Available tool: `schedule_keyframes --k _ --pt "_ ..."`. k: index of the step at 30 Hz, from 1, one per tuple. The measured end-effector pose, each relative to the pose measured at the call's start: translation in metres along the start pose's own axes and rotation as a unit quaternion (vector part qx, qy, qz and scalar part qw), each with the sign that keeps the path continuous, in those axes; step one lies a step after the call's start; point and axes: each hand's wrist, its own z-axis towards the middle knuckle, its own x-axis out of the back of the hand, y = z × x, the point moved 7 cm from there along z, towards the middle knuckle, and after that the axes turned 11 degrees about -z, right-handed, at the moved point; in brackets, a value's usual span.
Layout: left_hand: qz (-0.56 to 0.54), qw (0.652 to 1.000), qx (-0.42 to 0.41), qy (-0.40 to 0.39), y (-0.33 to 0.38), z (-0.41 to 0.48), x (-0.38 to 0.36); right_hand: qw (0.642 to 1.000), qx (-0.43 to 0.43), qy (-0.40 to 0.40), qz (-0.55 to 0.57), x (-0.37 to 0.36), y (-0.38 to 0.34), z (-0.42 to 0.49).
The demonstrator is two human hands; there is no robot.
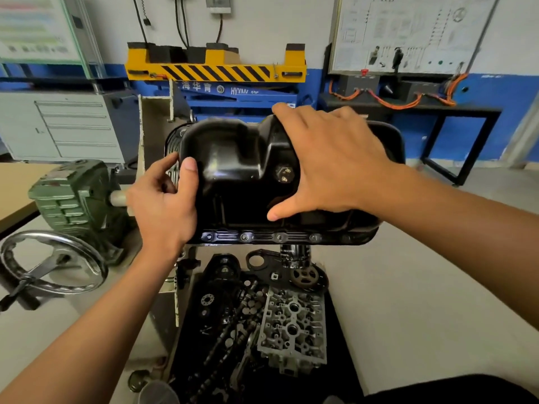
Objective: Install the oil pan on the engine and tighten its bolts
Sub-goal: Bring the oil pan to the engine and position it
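Two hands (pixel 163 205) (pixel 329 161) on oil pan (pixel 239 170) (black)

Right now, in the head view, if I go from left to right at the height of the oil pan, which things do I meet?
Green gearbox → left hand → right hand → black table. Both hands are on the oil pan, so it has no single place in the order.

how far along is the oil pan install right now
Looks done: the oil pan lies flange-down in position. In hand: the left hand grips its left edge, the right hand presses flat on top, settling it. Left: tightening the bolts; neither hand holds a tool, and whether the near flange holes already hold bolts is unclear.
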Motion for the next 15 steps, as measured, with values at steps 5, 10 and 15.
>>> schedule_keyframes --k 5,10,15 --pt "0.023 1.000 0.003 -0.002 0.0036 -0.0004 0.0013 1.000 0.006 0.010 -0.002 0.0027 0.0000 -0.0011" --pt "0.027 1.000 -0.001 0.003 0.0085 -0.0019 0.0005 1.000 0.012 -0.002 -0.005 0.0038 0.0014 0.0016" --pt "0.020 1.000 0.008 0.011 0.0028 -0.0010 0.0021 1.000 0.003 -0.008 0.007 0.0034 -0.0002 0.0003"
